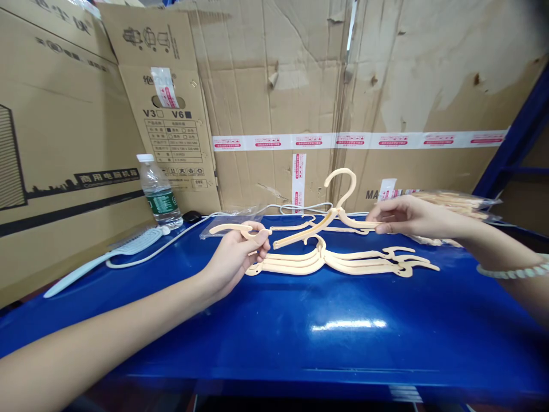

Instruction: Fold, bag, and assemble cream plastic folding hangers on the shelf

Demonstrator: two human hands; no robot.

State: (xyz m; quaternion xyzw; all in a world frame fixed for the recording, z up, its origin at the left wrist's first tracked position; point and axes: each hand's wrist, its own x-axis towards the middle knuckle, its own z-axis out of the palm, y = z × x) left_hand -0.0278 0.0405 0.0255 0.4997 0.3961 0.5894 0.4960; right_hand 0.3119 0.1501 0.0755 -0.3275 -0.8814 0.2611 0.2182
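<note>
The left hand (pixel 240 252) pinches a small curved cream plastic piece (pixel 225 228); the right hand (pixel 405 216) grips one arm of a cream plastic clothes hanger (pixel 330 217). The hanger's hook points up between the hands, its free arm slanting towards the left hand. Below it, assembled cream plastic hangers (pixel 294 266) lie on the glossy blue surface (pixel 274 332).

free front tabletop (pixel 274 337), stacked hangers (pixel 321 261) midway, cardboard wall (pixel 309 109) behind
</note>
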